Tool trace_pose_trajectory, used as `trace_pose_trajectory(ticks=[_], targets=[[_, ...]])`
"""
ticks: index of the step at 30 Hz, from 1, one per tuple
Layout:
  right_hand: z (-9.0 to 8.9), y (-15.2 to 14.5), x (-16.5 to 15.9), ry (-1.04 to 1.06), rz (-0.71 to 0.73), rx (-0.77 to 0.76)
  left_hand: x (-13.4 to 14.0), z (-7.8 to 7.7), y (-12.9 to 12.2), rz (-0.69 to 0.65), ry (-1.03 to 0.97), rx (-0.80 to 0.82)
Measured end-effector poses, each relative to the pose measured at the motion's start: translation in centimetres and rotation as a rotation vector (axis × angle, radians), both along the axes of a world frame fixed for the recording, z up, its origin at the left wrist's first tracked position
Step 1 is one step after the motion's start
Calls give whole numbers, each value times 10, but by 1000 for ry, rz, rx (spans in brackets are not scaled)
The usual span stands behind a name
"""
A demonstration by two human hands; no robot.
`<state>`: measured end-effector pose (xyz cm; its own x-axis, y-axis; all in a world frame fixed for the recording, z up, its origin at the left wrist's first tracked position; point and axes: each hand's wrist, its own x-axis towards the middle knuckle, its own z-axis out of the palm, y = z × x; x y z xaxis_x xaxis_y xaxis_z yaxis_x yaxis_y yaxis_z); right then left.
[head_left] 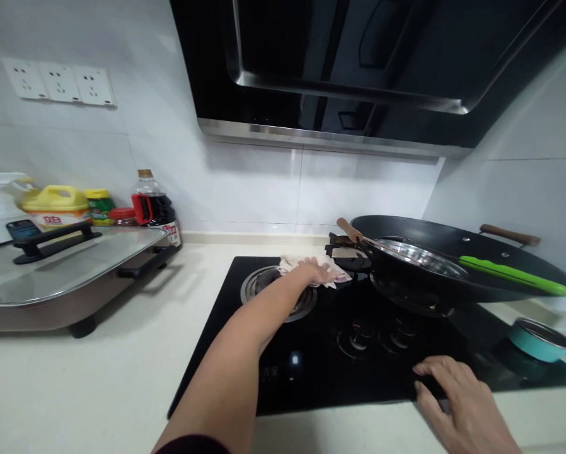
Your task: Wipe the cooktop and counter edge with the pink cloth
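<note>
The left hand (317, 273) reaches across the black stove (311, 353) and presses flat on a pale cloth (306, 263), fingers spread over it rather than closed around it. The cloth lies on the stove's far edge, just behind the left burner (268, 287) and just left of the wok (457, 265). The right hand (457, 394) rests open at the stove's near edge, fingertips touching the glass, holding nothing. The two hands are well apart. The wok sits on the stove's right burner, with a metal strainer (420, 257) and a green utensil (514, 275) inside it. A teal pot (541, 340) stands right of the stove. Left of the stove, on the table (98, 372), stands an electric pan with a glass lid (60, 268); bottles (153, 205) stand behind it.
</note>
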<state>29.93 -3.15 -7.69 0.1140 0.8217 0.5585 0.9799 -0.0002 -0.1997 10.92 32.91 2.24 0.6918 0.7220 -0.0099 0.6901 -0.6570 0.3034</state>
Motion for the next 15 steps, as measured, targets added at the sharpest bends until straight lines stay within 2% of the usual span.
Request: trace_pose_trajectory(ticks=[3,9,15], targets=[[5,0,-7,3,-7,29,6,2,-32,6,119,-56],[20,-3,-31,43,-49,48,-11,11,-80,-28,204,-43],[20,1,-31,71,-67,30,-28,10,-123,-54,217,18]])
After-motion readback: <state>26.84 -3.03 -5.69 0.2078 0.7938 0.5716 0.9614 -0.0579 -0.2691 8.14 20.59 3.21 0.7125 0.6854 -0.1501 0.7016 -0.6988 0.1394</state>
